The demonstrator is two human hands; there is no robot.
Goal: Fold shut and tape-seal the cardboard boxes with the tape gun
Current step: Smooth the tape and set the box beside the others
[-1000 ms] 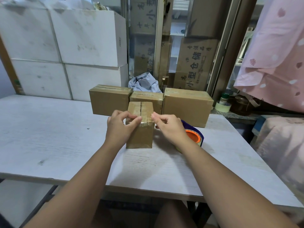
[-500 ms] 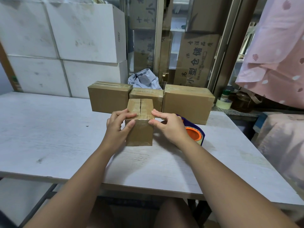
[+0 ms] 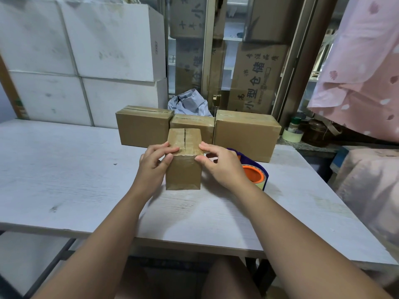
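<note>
Boxes first: four brown cardboard ones on the pale wood-grain surface (image 3: 64, 169). Three sit in a row mid-frame with their flaps closed: the left box (image 3: 142, 128), a lower middle box (image 3: 193, 124) and a bigger right box (image 3: 246, 134). The fourth, the small box (image 3: 183, 169), stands dead centre just in front of them. It has a dark seam down its top and shiny tape over the near edge.

My left hand (image 3: 154, 164) and right hand (image 3: 220, 164) both pinch that near top edge, fingers (image 3: 170, 150) on top and thumbs on the front face.

One tape gun (image 3: 255, 174), purple with an orange hub, lies just right of the small box, partly behind my right hand.

Upper centre-right, a tall carton (image 3: 257, 78) reads 小型仓储. Four big white boxes (image 3: 108, 39) are stacked upper left.
</note>
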